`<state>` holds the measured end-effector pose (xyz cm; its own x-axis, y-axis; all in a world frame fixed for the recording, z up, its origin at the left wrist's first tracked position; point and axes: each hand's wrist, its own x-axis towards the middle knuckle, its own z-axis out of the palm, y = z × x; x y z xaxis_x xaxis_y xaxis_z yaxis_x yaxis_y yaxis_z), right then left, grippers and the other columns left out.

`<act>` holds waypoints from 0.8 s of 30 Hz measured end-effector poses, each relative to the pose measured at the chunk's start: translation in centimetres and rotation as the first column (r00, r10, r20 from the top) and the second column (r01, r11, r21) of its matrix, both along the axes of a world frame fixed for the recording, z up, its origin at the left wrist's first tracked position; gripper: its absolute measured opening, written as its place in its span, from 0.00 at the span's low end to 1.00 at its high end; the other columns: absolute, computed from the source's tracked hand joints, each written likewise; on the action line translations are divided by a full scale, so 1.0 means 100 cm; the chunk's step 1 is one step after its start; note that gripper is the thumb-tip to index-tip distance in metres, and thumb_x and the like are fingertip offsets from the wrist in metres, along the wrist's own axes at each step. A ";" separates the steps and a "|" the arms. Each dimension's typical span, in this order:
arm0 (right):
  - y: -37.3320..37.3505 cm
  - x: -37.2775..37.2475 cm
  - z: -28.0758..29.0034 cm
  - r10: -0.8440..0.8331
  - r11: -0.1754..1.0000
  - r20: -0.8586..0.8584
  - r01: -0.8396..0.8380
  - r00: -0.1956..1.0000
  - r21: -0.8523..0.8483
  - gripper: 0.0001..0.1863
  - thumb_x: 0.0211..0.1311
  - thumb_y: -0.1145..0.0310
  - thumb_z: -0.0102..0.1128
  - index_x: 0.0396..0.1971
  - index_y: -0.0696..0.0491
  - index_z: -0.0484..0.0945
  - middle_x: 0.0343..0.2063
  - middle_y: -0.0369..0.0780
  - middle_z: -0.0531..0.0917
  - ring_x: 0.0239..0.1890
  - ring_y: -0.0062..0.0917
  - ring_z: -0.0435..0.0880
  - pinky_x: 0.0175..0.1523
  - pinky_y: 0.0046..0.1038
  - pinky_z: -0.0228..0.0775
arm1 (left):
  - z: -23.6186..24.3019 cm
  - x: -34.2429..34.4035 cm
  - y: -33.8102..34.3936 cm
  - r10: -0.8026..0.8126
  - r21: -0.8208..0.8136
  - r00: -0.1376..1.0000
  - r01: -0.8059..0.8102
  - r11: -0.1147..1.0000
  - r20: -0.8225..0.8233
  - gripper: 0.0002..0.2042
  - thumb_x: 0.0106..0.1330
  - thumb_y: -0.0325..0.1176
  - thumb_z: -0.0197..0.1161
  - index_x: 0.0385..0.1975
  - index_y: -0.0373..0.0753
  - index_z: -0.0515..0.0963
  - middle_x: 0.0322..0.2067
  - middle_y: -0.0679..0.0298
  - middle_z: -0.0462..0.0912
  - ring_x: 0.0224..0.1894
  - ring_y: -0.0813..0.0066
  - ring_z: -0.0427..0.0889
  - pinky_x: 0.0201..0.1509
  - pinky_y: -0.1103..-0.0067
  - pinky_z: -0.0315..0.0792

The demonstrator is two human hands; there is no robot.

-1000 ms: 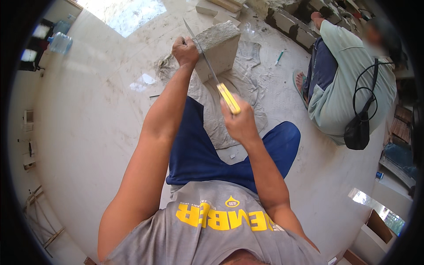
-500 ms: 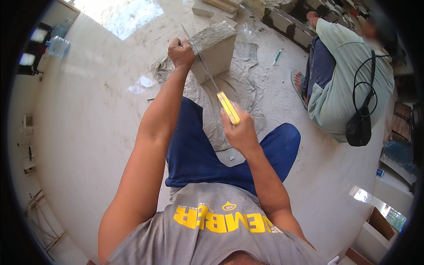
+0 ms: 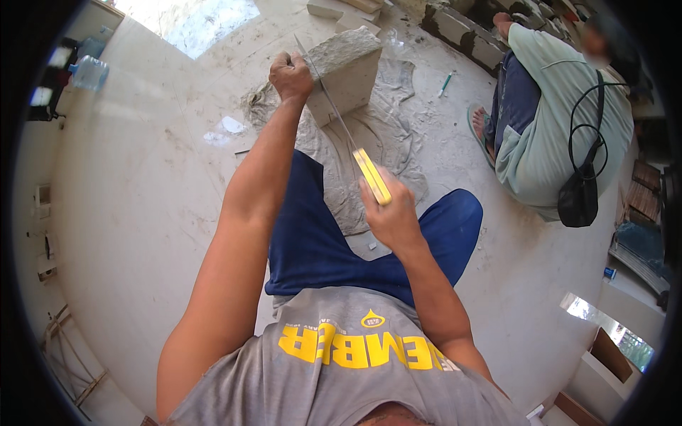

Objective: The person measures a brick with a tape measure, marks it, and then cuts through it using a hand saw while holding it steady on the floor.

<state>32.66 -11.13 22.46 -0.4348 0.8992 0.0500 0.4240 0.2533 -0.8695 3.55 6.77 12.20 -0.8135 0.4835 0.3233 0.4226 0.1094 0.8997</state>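
Observation:
A pale grey block (image 3: 348, 74) with a rough top stands on a crumpled, dusty cloth (image 3: 389, 160) between my bent legs. My left hand (image 3: 290, 77) is closed on the block's upper left corner, right beside the thin metal saw blade (image 3: 335, 108). The blade lies diagonally along the block's left part, its tip sticking out beyond the far edge. My right hand (image 3: 391, 216) grips the yellow saw handle (image 3: 371, 175), nearer to me than the block.
A co-worker (image 3: 554, 135) with a black bag (image 3: 577, 195) crouches at right beside dark-smeared blocks (image 3: 462, 39). Offcuts (image 3: 325, 10) lie behind the block. A thin green-white tool (image 3: 445, 84) lies right of it. Water bottles (image 3: 91, 75) stand at upper left, folded poles (image 3: 67, 351) at lower left.
My right hand and the yellow handle have drawn back toward me, away from the block, along the blade's line. My left hand stays at the same corner of the block.

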 end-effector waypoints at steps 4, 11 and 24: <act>-0.040 0.049 0.009 0.003 0.997 -0.035 0.000 0.999 0.082 0.18 0.74 0.72 0.64 0.59 0.64 0.79 0.42 0.59 0.87 0.43 0.58 0.90 0.45 0.47 0.82 | -0.002 -0.011 0.004 -0.001 0.026 0.996 0.003 1.000 -0.086 0.19 0.72 0.39 0.66 0.21 0.34 0.73 0.18 0.54 0.76 0.23 0.63 0.74 0.34 0.61 0.70; 0.085 -0.062 0.002 -0.005 1.000 0.058 0.005 0.998 0.008 0.16 0.75 0.63 0.64 0.38 0.64 0.79 0.34 0.60 0.86 0.41 0.61 0.87 0.44 0.52 0.78 | 0.000 0.004 0.016 -0.017 0.022 0.996 0.019 1.000 -0.091 0.19 0.73 0.38 0.66 0.21 0.34 0.73 0.18 0.54 0.76 0.23 0.63 0.74 0.34 0.61 0.70; 0.127 -0.066 0.011 0.006 0.998 0.021 -0.004 1.000 -0.061 0.18 0.78 0.60 0.62 0.36 0.62 0.79 0.24 0.54 0.82 0.32 0.54 0.84 0.39 0.45 0.75 | -0.001 0.015 0.034 -0.029 0.031 0.995 0.032 0.999 -0.091 0.19 0.73 0.38 0.65 0.21 0.34 0.73 0.18 0.53 0.76 0.23 0.61 0.75 0.34 0.61 0.70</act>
